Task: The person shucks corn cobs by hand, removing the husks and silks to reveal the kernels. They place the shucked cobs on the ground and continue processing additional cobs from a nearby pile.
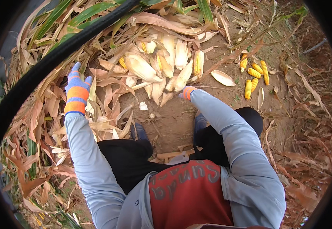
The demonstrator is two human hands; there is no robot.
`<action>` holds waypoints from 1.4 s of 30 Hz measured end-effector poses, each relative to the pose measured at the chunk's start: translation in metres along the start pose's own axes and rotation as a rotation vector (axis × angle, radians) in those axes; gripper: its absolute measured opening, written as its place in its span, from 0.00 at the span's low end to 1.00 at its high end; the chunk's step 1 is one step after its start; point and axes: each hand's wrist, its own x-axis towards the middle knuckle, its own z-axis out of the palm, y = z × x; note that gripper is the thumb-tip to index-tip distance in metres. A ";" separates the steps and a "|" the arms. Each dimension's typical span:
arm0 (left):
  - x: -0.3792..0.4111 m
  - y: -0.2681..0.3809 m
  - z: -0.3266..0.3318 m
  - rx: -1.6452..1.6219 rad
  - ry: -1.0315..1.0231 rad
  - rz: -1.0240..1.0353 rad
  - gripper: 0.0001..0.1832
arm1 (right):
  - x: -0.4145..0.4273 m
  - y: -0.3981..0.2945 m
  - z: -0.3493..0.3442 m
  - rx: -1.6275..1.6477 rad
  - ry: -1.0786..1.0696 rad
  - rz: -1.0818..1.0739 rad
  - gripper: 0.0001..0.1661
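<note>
My left hand (pixel 77 81), in a blue and orange knit glove, is stretched out over dry corn husks (pixel 54 100) with its fingers apart and nothing in them. In the same kind of glove, my right hand (pixel 187 93) is at the lower edge of a pile of corn ears, close to an ear in pale husk (pixel 183 76). My sleeve and wrist hide most of that hand, so its grip does not show. A large husked ear (pixel 143 67) lies in the middle of the pile. Beside it stands a partly bared yellow ear (pixel 198 64).
Several bare yellow cobs (pixel 254 73) lie on the soil to the right. A loose husk (pixel 223 78) is between them and the pile. Corn stalks and leaves (pixel 94 14) spread behind. A black cable (pixel 54 51) crosses the upper left of the view. My shoes (pixel 139 131) rest on bare soil.
</note>
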 end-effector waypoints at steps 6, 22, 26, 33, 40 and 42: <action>-0.005 0.044 -0.008 0.166 -0.072 0.029 0.33 | 0.077 0.046 0.107 1.177 0.340 0.691 0.31; -0.018 0.079 -0.003 0.161 -0.071 0.180 0.25 | 0.057 -0.004 0.059 2.180 0.468 0.657 0.34; -0.017 0.089 -0.004 0.078 -0.093 0.192 0.26 | 0.039 -0.056 0.067 2.253 0.525 0.523 0.28; -0.015 0.083 0.014 -0.376 -0.284 0.045 0.29 | -0.001 -0.136 -0.046 2.020 0.430 -0.039 0.24; 0.002 0.077 0.031 -1.244 -0.488 -0.134 0.30 | -0.082 -0.165 -0.186 1.425 0.128 -0.476 0.24; -0.004 0.092 0.021 -1.575 -0.605 -0.284 0.31 | -0.087 -0.167 -0.197 1.381 0.150 -0.565 0.26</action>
